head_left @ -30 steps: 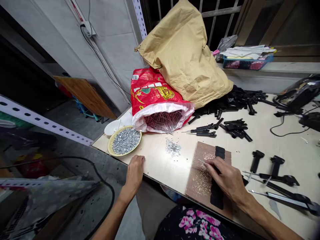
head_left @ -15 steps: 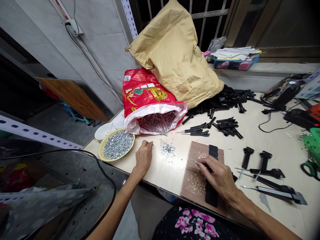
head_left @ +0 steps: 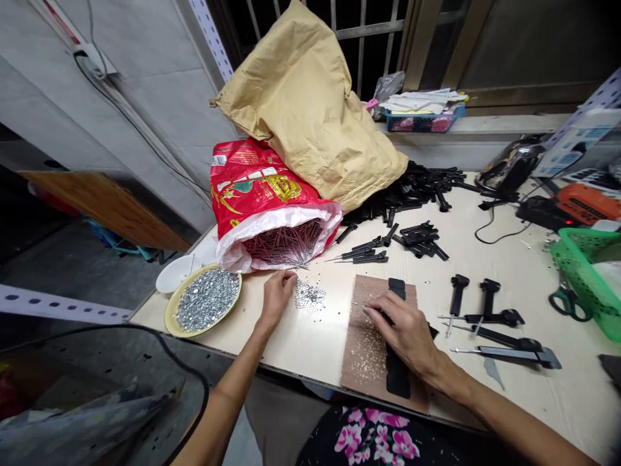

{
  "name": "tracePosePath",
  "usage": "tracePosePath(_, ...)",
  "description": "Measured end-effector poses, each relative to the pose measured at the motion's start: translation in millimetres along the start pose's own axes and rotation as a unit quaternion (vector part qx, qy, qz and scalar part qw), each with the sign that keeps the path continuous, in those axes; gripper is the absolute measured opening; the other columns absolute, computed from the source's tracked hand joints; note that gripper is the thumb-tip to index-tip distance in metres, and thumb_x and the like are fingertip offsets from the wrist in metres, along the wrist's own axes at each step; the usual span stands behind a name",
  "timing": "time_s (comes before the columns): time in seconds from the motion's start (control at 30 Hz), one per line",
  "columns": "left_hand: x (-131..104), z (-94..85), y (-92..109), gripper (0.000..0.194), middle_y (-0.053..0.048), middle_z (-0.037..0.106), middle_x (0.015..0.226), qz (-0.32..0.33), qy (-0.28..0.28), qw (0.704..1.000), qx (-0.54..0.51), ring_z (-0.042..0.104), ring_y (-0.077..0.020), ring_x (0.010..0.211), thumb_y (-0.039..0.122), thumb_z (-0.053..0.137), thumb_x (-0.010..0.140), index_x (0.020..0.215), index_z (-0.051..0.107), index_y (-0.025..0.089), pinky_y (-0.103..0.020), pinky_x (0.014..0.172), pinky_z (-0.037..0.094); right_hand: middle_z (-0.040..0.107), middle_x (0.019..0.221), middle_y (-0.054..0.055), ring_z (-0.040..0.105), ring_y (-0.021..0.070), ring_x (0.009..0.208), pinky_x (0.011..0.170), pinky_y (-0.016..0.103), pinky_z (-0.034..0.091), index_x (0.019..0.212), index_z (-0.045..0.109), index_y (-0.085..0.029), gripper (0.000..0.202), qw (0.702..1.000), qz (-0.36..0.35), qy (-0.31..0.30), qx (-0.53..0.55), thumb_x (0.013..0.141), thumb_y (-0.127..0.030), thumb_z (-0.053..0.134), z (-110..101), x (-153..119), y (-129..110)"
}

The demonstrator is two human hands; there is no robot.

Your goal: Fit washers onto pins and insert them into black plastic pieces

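My left hand (head_left: 277, 299) rests at the left edge of a small scatter of tiny silvery metal pieces (head_left: 310, 296), its thumb and fingertips pinched together. Whether a piece is between those fingers is too small to make out. Over a brown wooden board (head_left: 359, 353), my right hand (head_left: 405, 330) is closed around a thin metal-tipped tool (head_left: 358, 304), the tip pointing left. Most of its handle is hidden in the hand. Under the right hand a black segmented strip (head_left: 398, 378) lies along the board, and pale crumbs dot the wood.
At left stands a yellow bowl (head_left: 172, 317) of silvery pieces, beside a white bowl (head_left: 169, 277). Behind are a red sack (head_left: 252, 184) of thin reddish rods and a large tan paper bag (head_left: 315, 110). Black tools (head_left: 504, 346), scissors (head_left: 570, 303) and a green basket (head_left: 582, 272) lie right.
The view has turned to the right. My left hand has moved to the edge of the metal pieces, fingers pinched. The right hand still holds the tool over the board.
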State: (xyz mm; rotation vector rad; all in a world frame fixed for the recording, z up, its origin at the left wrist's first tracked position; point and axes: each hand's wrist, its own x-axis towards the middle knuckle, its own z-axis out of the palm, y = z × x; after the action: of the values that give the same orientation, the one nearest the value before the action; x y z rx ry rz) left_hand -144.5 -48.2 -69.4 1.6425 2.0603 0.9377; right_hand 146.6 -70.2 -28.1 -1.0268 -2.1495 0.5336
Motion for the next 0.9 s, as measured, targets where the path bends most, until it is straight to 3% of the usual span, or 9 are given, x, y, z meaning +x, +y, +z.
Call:
tracePosePath(0.07,-7,1.5,19,0.032,-0.005,0.061,0.074,-0.032,-0.007,0.995,-0.095,0.055,-0.0135,0.058,0.039,0.045,0.087,0.091,0.060,0.011,-0.026,0.055,0.044,0.064,0.092,0.006,0.061,0.0148,0.078,0.067,0.026,0.051,0.106,0.063,-0.019,0.023,1.000,-0.002,0.002,0.006,0.095,-0.026,0.044,1,14,-6)
tracePosePath(0.1,-12,2.9,31,0.035,-0.006,0.063,0.078,-0.062,-0.013,0.980,-0.190,0.056,-0.0128,0.058,0.042,0.050,0.084,0.095,0.060,0.011,-0.025,0.054,0.045,0.063,0.094,0.006,0.061,0.0147,0.079,0.067,0.026,0.050,0.111,0.062,-0.019,0.025,1.000,-0.005,0.002,0.004,0.095,-0.027,0.044,2,21,-9)
tracePosePath(0.2,-27,8.6,71,0.038,-0.006,0.065,0.084,-0.139,-0.012,0.902,-0.409,0.058,-0.0115,0.062,0.042,0.069,0.070,0.089,0.062,0.011,-0.025,0.062,0.049,0.063,0.091,0.004,0.060,0.0128,0.078,0.067,0.023,0.048,0.114,0.062,-0.022,0.027,1.000,-0.011,-0.005,-0.018,0.095,-0.029,0.044,6,37,-15)
tracePosePath(0.33,-39,17.1,107,0.035,-0.003,0.065,0.075,-0.156,-0.013,0.861,-0.483,0.059,-0.0110,0.063,0.037,0.076,0.064,0.084,0.063,0.011,-0.027,0.068,0.050,0.061,0.087,0.002,0.059,0.0108,0.075,0.064,0.020,0.044,0.111,0.064,-0.024,0.025,0.998,0.002,-0.005,-0.058,0.095,-0.029,0.045,9,44,-15)
tracePosePath(0.63,-40,27.6,117,0.030,-0.001,0.064,0.070,-0.141,-0.025,0.857,-0.494,0.060,-0.0106,0.063,0.032,0.077,0.065,0.083,0.064,0.011,-0.029,0.072,0.051,0.061,0.089,0.001,0.059,0.0102,0.077,0.067,0.020,0.042,0.107,0.064,-0.025,0.024,0.996,0.019,-0.002,-0.086,0.096,-0.030,0.043,1,38,-5)
tracePosePath(0.9,-37,28.4,120,0.039,-0.004,0.068,0.076,-0.163,-0.071,0.856,-0.485,0.061,-0.0102,0.062,0.034,0.078,0.062,0.091,0.068,0.011,-0.028,0.070,0.052,0.062,0.086,0.003,0.057,0.0113,0.073,0.064,0.022,0.038,0.095,0.064,-0.019,0.025,0.986,0.009,0.015,-0.165,0.097,-0.029,0.040,-1,37,-5)
